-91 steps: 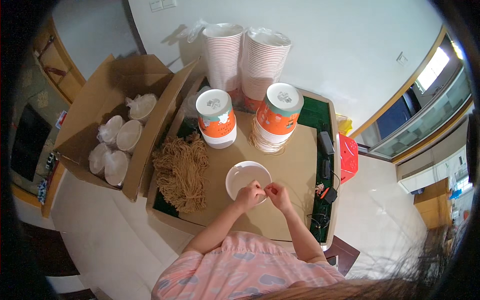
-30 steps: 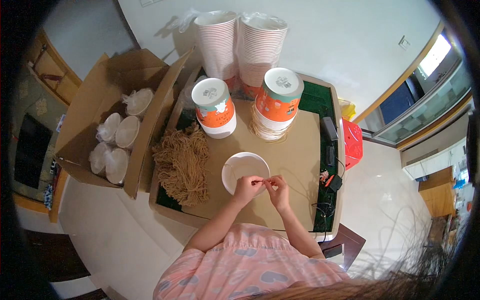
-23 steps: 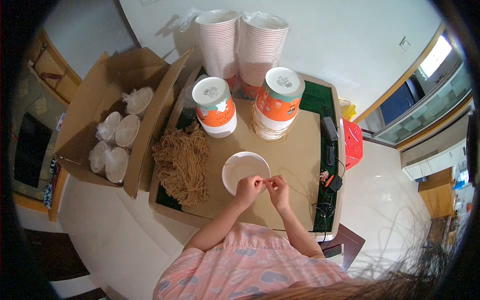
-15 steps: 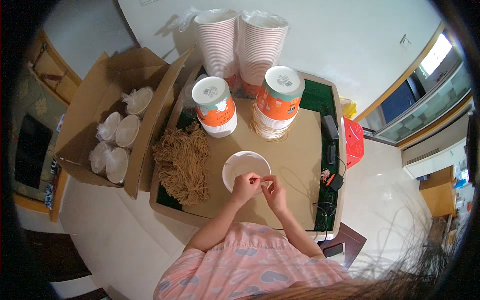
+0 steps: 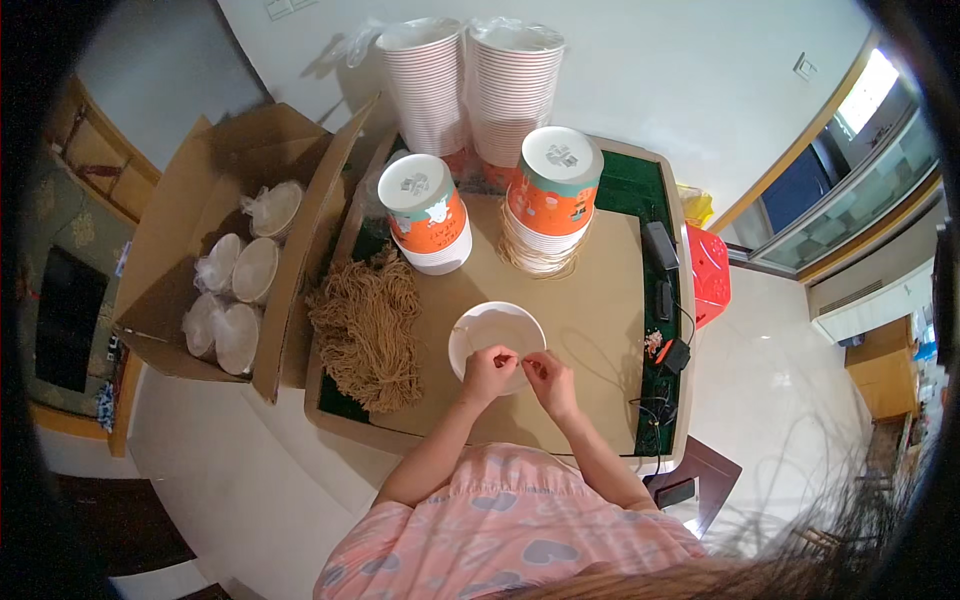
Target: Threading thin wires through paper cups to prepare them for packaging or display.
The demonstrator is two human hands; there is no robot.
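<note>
Clock set on the tub, 12 away from the wearer. Tub (image 5: 500,328) white, mouth up, on the tan board (image 5: 600,290) near its front edge; opening round, so no long axis to read. Left hand (image 5: 490,372) over the near rim at 6, the nearer of the two and hiding part of it; right hand (image 5: 551,382) at 4 to 5, fingertips just reaching the rim. From the fingertips the tub's middle lies towards 11. Fingertips of each hand look bunched against the thumb, the two sets close, a narrow gap between; cannot tell whether a strand is clamped in either. A faint thin line inside the tub at 9 to 10 may be string; too fine to be sure. Outward: twine (image 5: 367,335) heaped at 9, well clear of both hands; short stack (image 5: 440,232) upside down at 11; wider stack (image 5: 560,190) between 12 and 1, string (image 5: 512,252) looped round its foot. Tall stacks (image 5: 515,95) at 12, plastic over the tops, bases hidden behind the short ones. Box (image 5: 318,260) between 9 and 10, its floor mostly out of sight.
</note>
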